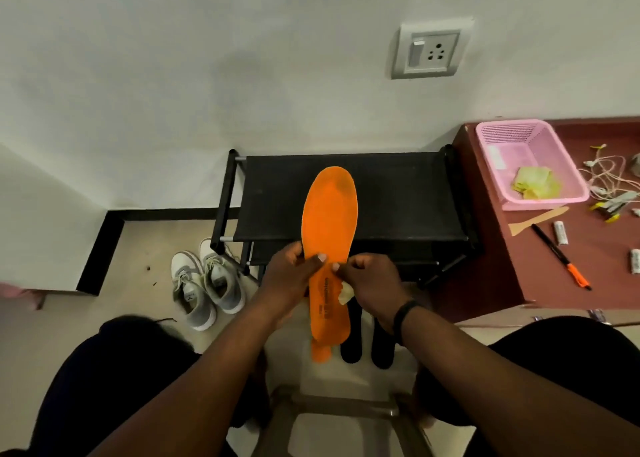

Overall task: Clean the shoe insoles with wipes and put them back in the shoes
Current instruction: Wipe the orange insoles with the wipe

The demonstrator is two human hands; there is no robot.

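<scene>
**Orange insole held up in both hands, wipe in the right**

The left hand (289, 276) grips the orange insole (329, 234) by its left edge, thumb curled across the front face and fingers behind it. The right hand (367, 283) has its fingers curled, pinching a small crumpled wipe (345, 294) against the insole's right edge near the printed lettering. The insole stands roughly upright in front of the black shoe rack (398, 200), toe end up. A second orange insole (320, 351) shows just below and behind the first one's heel. Two dark insoles (367, 345) lie side by side beside it, under the right wrist. A pair of grey and white shoes (204, 283) sits on the floor to the left of the rack. On the reddish bench (595, 259) to the right, a pink basket (554, 198) holds yellowish used wipes (535, 182); a marker (561, 260) lies near it.
</scene>
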